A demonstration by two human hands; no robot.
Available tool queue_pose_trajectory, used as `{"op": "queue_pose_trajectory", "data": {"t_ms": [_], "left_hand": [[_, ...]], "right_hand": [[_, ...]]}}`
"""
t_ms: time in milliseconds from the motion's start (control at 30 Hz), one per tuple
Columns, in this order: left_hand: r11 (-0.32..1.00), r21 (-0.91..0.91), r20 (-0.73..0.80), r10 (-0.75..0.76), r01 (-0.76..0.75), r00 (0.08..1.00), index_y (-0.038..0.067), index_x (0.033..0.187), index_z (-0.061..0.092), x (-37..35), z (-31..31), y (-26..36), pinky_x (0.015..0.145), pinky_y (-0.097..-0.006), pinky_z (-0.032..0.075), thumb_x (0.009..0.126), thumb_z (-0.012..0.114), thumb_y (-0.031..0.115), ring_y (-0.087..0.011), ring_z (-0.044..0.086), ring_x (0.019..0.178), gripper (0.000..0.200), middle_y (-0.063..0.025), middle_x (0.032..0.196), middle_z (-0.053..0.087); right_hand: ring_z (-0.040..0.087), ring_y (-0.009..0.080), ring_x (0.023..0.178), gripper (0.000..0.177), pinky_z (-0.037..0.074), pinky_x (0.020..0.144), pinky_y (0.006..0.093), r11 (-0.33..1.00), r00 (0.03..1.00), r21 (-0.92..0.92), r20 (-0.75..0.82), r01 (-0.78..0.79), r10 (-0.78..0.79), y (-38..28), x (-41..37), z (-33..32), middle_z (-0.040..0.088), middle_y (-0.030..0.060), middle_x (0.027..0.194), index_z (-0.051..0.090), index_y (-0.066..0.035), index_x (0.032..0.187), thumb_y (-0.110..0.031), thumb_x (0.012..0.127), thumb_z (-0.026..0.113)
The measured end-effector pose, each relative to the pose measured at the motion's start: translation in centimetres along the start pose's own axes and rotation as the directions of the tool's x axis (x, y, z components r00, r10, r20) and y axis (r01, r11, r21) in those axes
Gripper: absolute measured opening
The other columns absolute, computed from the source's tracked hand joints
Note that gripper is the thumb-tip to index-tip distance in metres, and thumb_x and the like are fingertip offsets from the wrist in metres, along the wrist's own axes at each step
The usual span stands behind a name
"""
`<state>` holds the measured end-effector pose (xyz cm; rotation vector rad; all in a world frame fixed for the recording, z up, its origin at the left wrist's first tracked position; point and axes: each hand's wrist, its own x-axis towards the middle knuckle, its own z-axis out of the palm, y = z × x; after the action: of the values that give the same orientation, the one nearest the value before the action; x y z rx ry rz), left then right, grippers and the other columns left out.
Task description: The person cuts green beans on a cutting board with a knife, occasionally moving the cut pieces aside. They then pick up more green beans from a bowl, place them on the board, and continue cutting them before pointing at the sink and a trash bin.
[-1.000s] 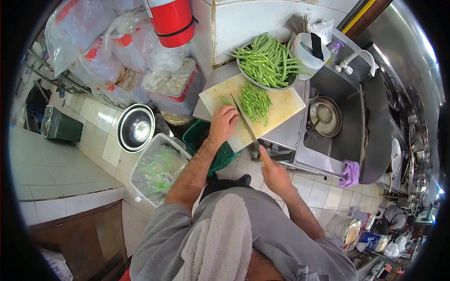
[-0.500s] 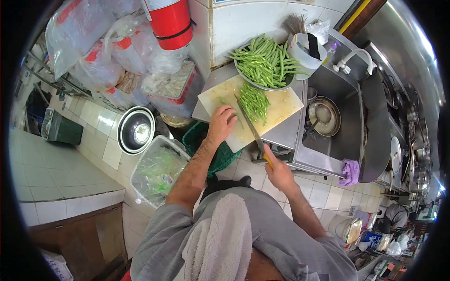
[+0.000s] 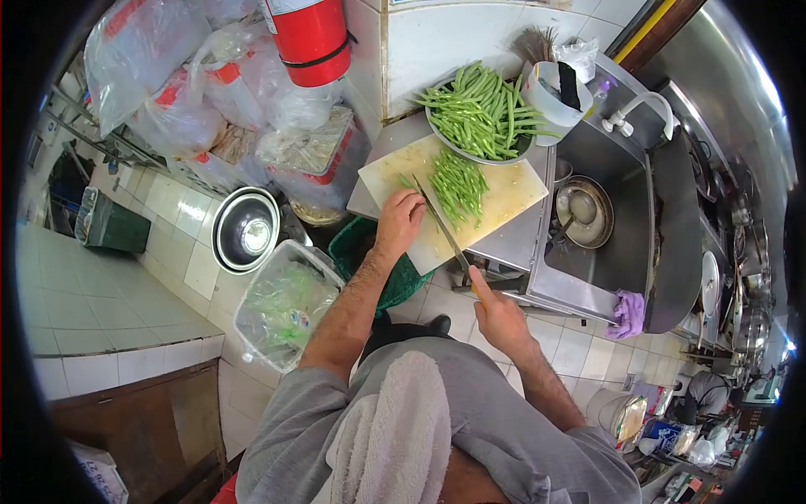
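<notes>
My right hand is wrapped round the yellow handle of a kitchen knife. The blade slants up and left across a pale cutting board, its tip near my left fingers. With its fingers curled down on the board, my left hand holds a green bean; only a short end shows past the fingertips. Right of the blade lies a heap of cut green beans. Behind the board, a metal bowl is piled high with long green beans.
To the right is a steel sink holding a pan; a purple cloth hangs on its edge. A white container stands beside the bowl. Below the board are a green-lined bin and a clear tub.
The knife blade has shifted left, closer to my left fingers, and my right hand moved slightly with it. My left hand stays nearly in place on the board.
</notes>
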<state>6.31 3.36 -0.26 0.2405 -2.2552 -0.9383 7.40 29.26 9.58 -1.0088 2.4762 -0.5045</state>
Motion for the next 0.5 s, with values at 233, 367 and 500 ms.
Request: {"op": "queue_pose_trajectory", "data": {"t_ms": [233, 367, 500], "left_hand": [[1.000, -0.026, 0.014, -0.005, 0.006, 1.000, 0.003, 0.093, 0.061, 0.0, 0.0, 0.1, 0.085, -0.0403, 0.045, 0.076, 0.066, 0.004, -0.0328, 0.054, 0.097, 0.018, -0.0122, 0.101, 0.058], [1.000, 0.020, -0.046, 0.003, -0.002, 0.999, 0.003, 0.095, 0.060, 0.3, 0.1, 0.1, 0.088, -0.0421, 0.043, 0.074, 0.067, 0.005, -0.0337, 0.052, 0.100, 0.022, -0.0126, 0.103, 0.057], [0.999, -0.023, -0.002, -0.032, 0.032, 0.999, 0.003, 0.097, 0.060, 0.2, -0.1, -0.4, 0.090, -0.0428, 0.042, 0.074, 0.069, 0.007, -0.0341, 0.051, 0.102, 0.025, -0.0128, 0.105, 0.057]], "right_hand": [[0.061, 0.0418, 0.083, 0.066, 0.048, 0.073, 0.0495, 0.999, 0.999, 0.038, -0.031, 0.028, -0.026, -0.6, 6.9, 1.8, 0.063, 0.0253, 0.092, 0.025, -0.019, 0.145, -0.006, 0.086, 0.051], [0.061, 0.0424, 0.086, 0.067, 0.048, 0.076, 0.0489, 0.993, 0.998, 0.109, 0.043, -0.039, 0.035, 0.8, 2.7, 1.2, 0.063, 0.0259, 0.096, 0.025, -0.021, 0.146, -0.007, 0.086, 0.052], [0.061, 0.0430, 0.092, 0.070, 0.048, 0.081, 0.0466, 0.978, 0.998, 0.200, 0.045, -0.061, 0.053, 2.2, 0.2, 0.7, 0.062, 0.0249, 0.104, 0.024, -0.027, 0.146, -0.009, 0.086, 0.055]]}}
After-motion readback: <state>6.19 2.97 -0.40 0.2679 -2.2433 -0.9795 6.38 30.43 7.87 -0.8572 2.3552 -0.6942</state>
